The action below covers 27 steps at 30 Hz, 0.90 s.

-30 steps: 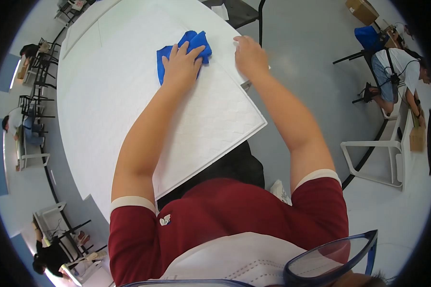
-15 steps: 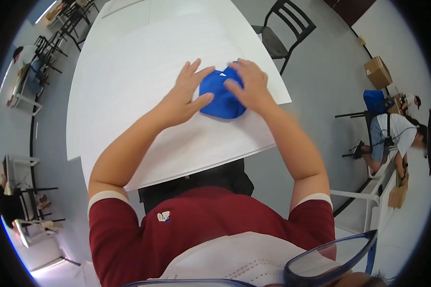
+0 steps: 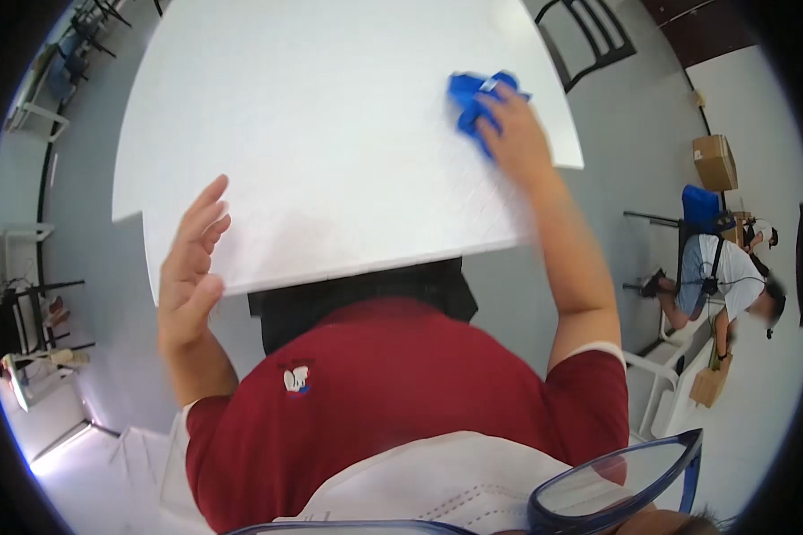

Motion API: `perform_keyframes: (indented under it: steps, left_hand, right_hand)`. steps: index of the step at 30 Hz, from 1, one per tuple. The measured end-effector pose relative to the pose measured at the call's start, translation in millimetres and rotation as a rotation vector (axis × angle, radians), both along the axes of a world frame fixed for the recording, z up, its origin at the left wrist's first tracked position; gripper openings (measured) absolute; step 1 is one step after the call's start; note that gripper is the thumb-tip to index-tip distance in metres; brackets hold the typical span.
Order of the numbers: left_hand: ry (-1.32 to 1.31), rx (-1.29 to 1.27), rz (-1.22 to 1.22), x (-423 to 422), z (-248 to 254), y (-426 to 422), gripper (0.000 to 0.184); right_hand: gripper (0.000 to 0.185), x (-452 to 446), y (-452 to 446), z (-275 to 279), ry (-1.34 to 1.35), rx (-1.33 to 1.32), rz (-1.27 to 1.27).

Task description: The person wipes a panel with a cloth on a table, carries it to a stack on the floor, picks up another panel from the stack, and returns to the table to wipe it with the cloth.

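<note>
A crumpled blue cloth [image 3: 473, 100] with a small white label lies on the white table [image 3: 330, 116], toward its right side. My right hand [image 3: 519, 135] grips it from above, fingers bunched into the fabric and slightly blurred. Part of the cloth is hidden under that hand. My left hand [image 3: 194, 263] is raised at the table's near left corner. It holds nothing; the fingers are stretched out and the thumb stands apart.
A black chair [image 3: 595, 37] stands beyond the table's right edge. Farther right, a person in a white shirt [image 3: 727, 272] sits at another table near a cardboard box [image 3: 715, 162] and a blue bag [image 3: 700, 207].
My right hand has moved the blue cloth away and to the right, and it is now more crumpled. My left hand has left the cloth and drawn back to the near left.
</note>
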<state>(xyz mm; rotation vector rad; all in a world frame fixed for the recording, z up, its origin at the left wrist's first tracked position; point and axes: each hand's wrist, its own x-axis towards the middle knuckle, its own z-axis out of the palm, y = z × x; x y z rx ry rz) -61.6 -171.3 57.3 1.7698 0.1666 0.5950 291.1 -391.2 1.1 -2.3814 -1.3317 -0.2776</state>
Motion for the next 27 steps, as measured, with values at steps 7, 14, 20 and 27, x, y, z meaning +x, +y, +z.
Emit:
perform_keyframes:
  steps: [7, 14, 20, 27]
  left_hand:
    - [0.389, -0.527, -0.290, -73.9, -76.5, -9.3, 0.044]
    - [0.399, -0.865, -0.130, -40.5, -147.2, -44.9, 0.030]
    - [0.167, -0.964, -0.064, -16.3, -156.7, -46.6, 0.042]
    - [0.181, -0.897, 0.039, -16.3, -154.6, -53.5, 0.023]
  right_hand:
    - [0.037, -41.2, -63.0, 30.6, 0.236, 0.353, -0.201]
    - [0.038, -76.7, -66.1, 4.4, -0.025, -0.121, -0.162]
    - [0.039, -84.7, -57.2, 4.2, -0.110, -0.081, -0.148]
    - [0.052, -155.1, 42.3, 33.4, -0.038, 0.089, 0.258]
